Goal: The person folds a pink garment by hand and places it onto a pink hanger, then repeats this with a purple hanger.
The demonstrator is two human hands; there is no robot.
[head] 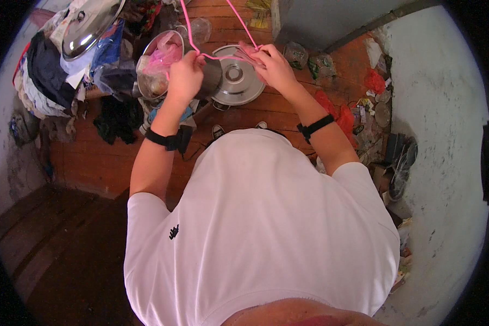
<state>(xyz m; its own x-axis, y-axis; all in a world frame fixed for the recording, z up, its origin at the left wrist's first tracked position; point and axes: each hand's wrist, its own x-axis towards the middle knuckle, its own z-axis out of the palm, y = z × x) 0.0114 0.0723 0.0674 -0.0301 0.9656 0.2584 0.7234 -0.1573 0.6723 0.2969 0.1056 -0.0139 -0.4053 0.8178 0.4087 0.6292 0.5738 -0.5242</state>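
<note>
My left hand (184,77) pinches a pink cord (222,58) between thumb and fingers. The cord spans to my right hand (276,68), and two lengths of it rise from my hands past the top edge of the picture. Along with the cord, my right hand grips a thin, folded pinkish piece (248,53); its material is unclear. Below my hands stands a large metal pot with a round lid (244,87), partly hidden by my left hand. Beside it, an open metal pot (140,67) holds a pink plastic bag (168,55).
At the left, a heap of clothes (45,69) bears a shiny metal lid (90,30). Red plastic bags (344,122) and litter lie along the right wall (436,122). A grey panel (322,20) stands ahead. The floor (93,163) is of reddish-brown boards.
</note>
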